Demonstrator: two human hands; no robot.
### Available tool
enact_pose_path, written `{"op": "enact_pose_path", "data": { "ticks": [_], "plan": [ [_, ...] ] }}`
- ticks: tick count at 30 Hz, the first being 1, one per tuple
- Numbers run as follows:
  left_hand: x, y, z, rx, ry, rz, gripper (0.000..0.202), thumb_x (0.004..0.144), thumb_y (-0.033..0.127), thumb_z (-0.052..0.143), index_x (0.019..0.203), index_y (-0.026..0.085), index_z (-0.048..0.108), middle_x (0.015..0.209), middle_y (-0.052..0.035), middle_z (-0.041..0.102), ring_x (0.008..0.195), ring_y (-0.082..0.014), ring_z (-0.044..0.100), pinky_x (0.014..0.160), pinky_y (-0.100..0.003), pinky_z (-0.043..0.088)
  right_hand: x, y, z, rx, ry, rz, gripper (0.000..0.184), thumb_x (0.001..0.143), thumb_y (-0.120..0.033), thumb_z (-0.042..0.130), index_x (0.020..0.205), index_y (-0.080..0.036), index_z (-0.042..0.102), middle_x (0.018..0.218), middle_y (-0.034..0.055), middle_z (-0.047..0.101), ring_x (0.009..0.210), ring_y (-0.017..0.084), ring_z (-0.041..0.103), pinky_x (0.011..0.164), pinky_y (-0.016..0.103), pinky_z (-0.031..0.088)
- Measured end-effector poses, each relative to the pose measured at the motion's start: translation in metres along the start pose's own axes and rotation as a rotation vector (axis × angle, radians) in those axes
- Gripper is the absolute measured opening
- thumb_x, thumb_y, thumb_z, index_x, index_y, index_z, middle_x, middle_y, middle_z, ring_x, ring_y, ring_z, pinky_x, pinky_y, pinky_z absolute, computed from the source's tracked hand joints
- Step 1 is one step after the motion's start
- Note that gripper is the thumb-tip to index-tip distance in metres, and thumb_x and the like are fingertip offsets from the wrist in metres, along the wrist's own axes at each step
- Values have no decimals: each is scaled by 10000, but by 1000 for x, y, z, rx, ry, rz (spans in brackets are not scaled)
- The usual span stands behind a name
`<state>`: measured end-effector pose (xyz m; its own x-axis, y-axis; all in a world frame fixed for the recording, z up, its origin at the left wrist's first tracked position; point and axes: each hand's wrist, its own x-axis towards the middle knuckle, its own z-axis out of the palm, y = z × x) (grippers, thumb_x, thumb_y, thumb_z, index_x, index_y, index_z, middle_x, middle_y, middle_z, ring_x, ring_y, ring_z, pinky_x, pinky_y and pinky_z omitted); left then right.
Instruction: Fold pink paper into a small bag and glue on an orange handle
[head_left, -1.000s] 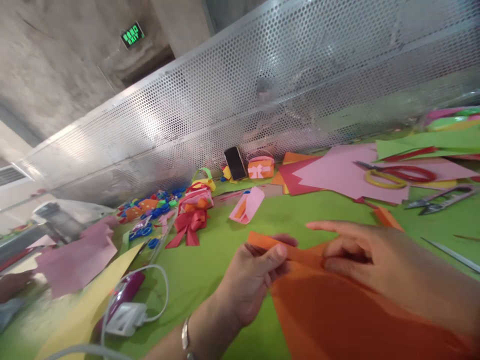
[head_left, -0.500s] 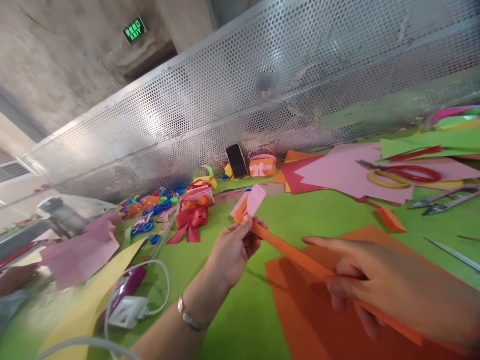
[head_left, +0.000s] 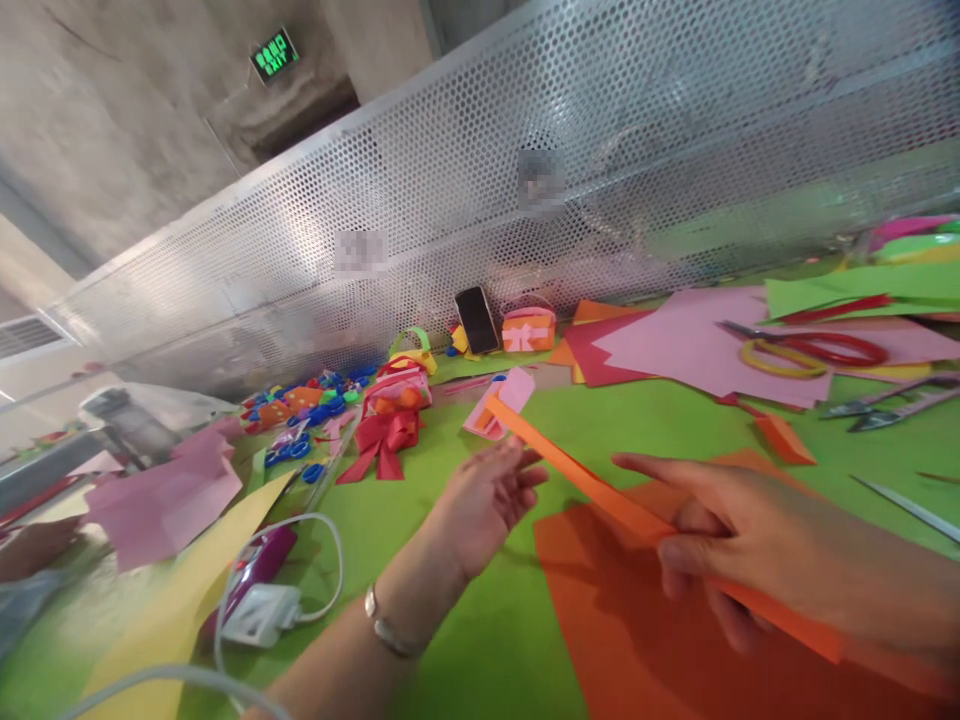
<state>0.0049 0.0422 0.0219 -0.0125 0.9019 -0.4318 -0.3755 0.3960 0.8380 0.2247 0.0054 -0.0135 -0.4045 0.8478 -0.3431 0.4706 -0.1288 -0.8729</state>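
Observation:
A long orange paper strip (head_left: 581,478) slants across the middle of the view, its far end raised in the air. My right hand (head_left: 739,555) pinches it between thumb and curled fingers, the index finger stretched forward. Just under the far end, my left hand (head_left: 491,505) has its fingers apart and loosely bent, with nothing held in them. Below my right hand lies a large orange paper sheet (head_left: 600,630). Beyond the strip's tip is a folded pink paper piece (head_left: 511,392). A red paper bow (head_left: 386,440) sits to the left of it.
Yellow-and-red-handled scissors (head_left: 810,352) lie on pink paper sheets (head_left: 675,330) at the right. A small phone (head_left: 476,320) leans near a little orange paper bag (head_left: 529,333) by the perforated metal screen (head_left: 450,200). A white charger (head_left: 262,613) with a cable sits at left front.
My left hand has let go of the strip's far end and drawn slightly down, its fingers loosening. My right hand still grips the strip in nearly the same place.

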Motion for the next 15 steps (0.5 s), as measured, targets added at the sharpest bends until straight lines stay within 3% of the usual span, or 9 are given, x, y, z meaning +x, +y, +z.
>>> {"op": "enact_pose_path", "data": {
  "ticks": [4, 6, 8, 10, 12, 13, 15],
  "plan": [
    [-14, -7, 6, 36, -147, -31, 260, 762, -88, 537, 888, 79, 693, 886, -82, 725, 663, -106, 665, 536, -177, 489, -6, -7, 7, 74, 21, 37, 757, 880, -327, 519, 1538, -215, 163, 733, -26, 726, 522, 165, 681, 726, 329, 501],
    [-17, -8, 7, 80, -189, -32, 200, 794, -29, 557, 900, 76, 691, 883, -87, 727, 680, -117, 666, 602, -209, 522, -7, -6, 9, 94, -3, 43, 771, 878, -356, 521, 1542, -225, 151, 717, -30, 723, 524, 175, 682, 728, 340, 508],
    [-17, -9, 7, 152, -195, -49, 129, 880, 104, 553, 890, 85, 680, 785, -74, 715, 628, -112, 651, 605, -219, 519, -5, -3, 8, 94, -16, 9, 774, 881, -478, 518, 1537, -240, 183, 816, 11, 741, 614, 206, 706, 704, 350, 523],
    [-16, -9, 6, 212, -177, -69, 150, 917, 160, 530, 922, 100, 668, 692, -52, 695, 558, -87, 616, 548, -181, 471, -2, 1, 5, 89, 69, -83, 755, 847, -620, 518, 1480, -251, 337, 999, 70, 733, 834, 252, 714, 734, 356, 537],
    [-15, -8, 4, 244, -179, -81, 142, 902, 145, 548, 987, 109, 656, 640, -39, 685, 494, -62, 566, 493, -146, 405, 0, 3, 0, 73, 237, -185, 617, 810, -664, 542, 1257, -241, 580, 1013, 82, 719, 940, 262, 680, 766, 341, 532],
    [-14, -7, 3, 256, -190, -88, 151, 887, 137, 565, 1005, 108, 654, 615, -35, 677, 456, -51, 531, 465, -138, 370, 1, 3, -2, 67, 299, -220, 505, 800, -643, 564, 1080, -232, 658, 923, 70, 721, 884, 244, 678, 739, 321, 529],
    [-13, -6, 2, 283, -225, -112, 155, 853, 142, 601, 988, 98, 662, 563, -27, 653, 397, -36, 462, 424, -136, 307, 1, 1, -6, 82, 350, -232, 338, 779, -560, 612, 769, -226, 655, 691, 25, 673, 664, 178, 640, 613, 273, 500]
  ]
}}
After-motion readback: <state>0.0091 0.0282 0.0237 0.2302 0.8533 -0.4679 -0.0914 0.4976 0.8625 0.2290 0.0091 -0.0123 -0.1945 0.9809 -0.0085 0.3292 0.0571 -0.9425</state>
